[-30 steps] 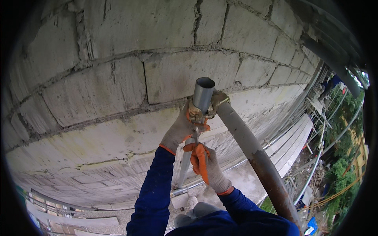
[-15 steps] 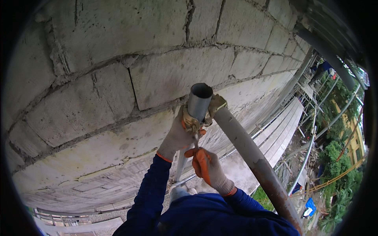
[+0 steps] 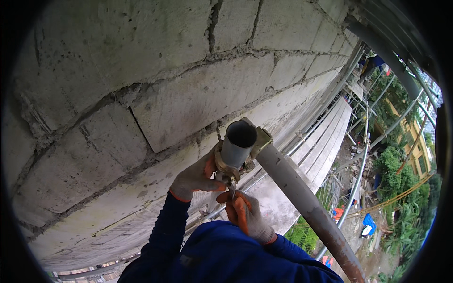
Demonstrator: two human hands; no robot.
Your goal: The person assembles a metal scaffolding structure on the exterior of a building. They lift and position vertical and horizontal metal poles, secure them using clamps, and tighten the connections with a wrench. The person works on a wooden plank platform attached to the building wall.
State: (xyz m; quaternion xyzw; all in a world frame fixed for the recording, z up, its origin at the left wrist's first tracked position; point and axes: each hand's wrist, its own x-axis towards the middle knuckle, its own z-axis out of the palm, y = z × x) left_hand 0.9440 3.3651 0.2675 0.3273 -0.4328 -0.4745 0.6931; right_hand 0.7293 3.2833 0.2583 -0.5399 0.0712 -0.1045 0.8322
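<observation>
An upright grey metal scaffold tube (image 3: 237,146) with an open top stands close to the wall. Around it sits a brass-coloured scaffold coupler (image 3: 228,170), joined to a sloping, rust-stained tube (image 3: 302,200) on the right. My left hand (image 3: 193,178), in a white glove with orange palm, closes on the coupler's left side, thumb below it. Just under the coupler, my right hand (image 3: 247,214), gloved alike, pinches a short bolt-like metal piece (image 3: 231,187). That piece's lower end is hidden in my fingers.
A wall of large pale blocks (image 3: 188,94) fills the left and top. Grey planks (image 3: 325,141) run away on the right, beside more scaffold tubes (image 3: 362,165). Far below lie greenery (image 3: 387,174) and a blue sheet (image 3: 369,225). Another person (image 3: 373,63) is at the far upper right.
The view has shifted, so the tube's top appears lower and nearer. My left hand has moved lower on the coupler, with its thumb now reaching toward the metal piece. My right hand keeps its pinch.
</observation>
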